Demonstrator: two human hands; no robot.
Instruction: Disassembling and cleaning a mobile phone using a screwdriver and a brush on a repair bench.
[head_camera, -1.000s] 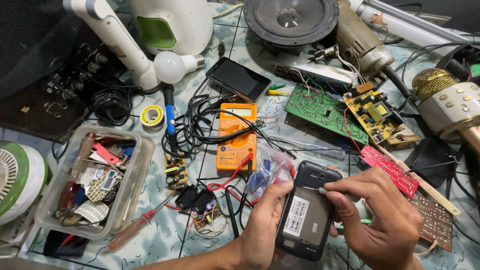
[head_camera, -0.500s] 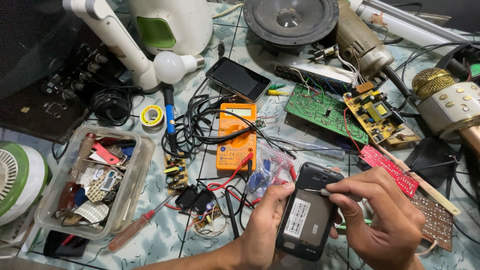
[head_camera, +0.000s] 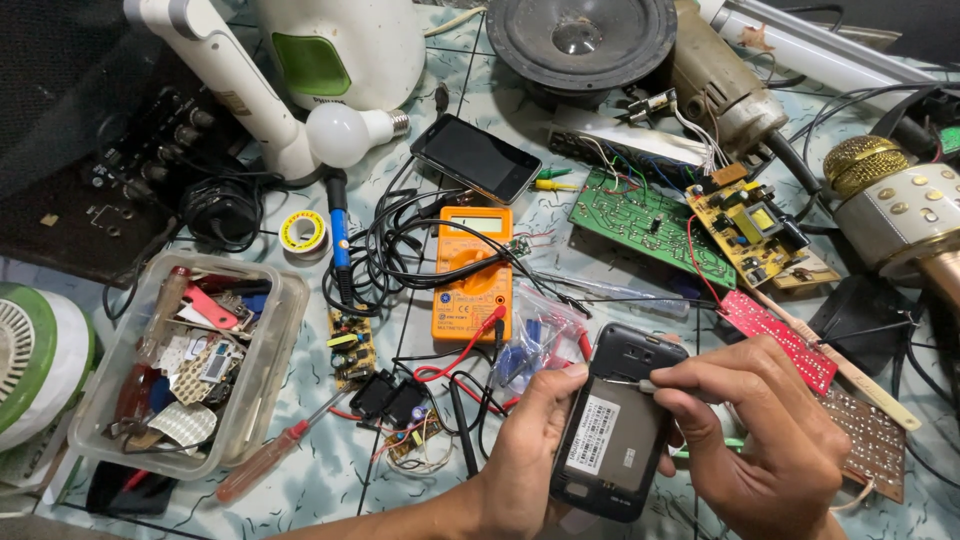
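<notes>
My left hand (head_camera: 525, 450) grips a black mobile phone (head_camera: 615, 425) with its back cover off, label side up, at the bottom centre. My right hand (head_camera: 760, 440) pinches a thin metal tool (head_camera: 628, 382) whose tip touches the phone's upper back, near the camera end. A green-handled tool pokes out under my right hand. Just left of the phone lies a clear plastic bag (head_camera: 535, 335) with small blue parts.
An orange multimeter (head_camera: 472, 272) with red and black leads sits in the middle, a second phone (head_camera: 475, 157) behind it. Circuit boards (head_camera: 650, 220), a red board (head_camera: 775, 338), a speaker (head_camera: 580, 35), a microphone (head_camera: 890, 195), a parts tub (head_camera: 190, 360) and a red screwdriver (head_camera: 265, 460) crowd the table.
</notes>
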